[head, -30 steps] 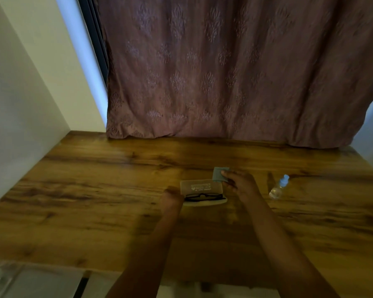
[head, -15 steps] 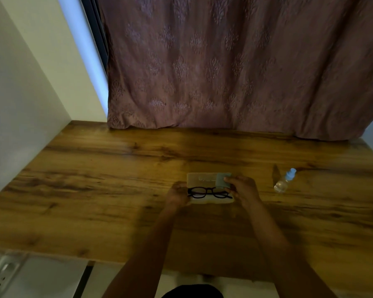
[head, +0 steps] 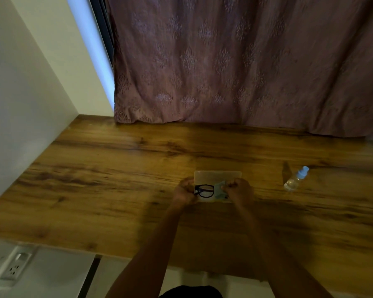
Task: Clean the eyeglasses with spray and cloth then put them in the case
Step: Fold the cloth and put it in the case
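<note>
Black-framed eyeglasses (head: 205,190) lie over the near half of an open pale case (head: 217,177) on the wooden table (head: 108,186). My left hand (head: 184,191) grips the frame's left end. My right hand (head: 240,189) holds a blue-green cloth (head: 219,188) against the right lens, which the cloth and fingers hide. A small clear spray bottle (head: 295,179) with a pale blue cap lies tilted on the table, to the right of both hands and apart from them.
A mauve patterned curtain (head: 235,61) hangs down to the table's far edge. A white wall (head: 19,93) borders the left side. A wall socket (head: 15,268) sits below the table's near left edge.
The case lid has swung back flat. My right hand brought the cloth down from behind the case onto the right lens. My left hand closed on the frame's left end.
</note>
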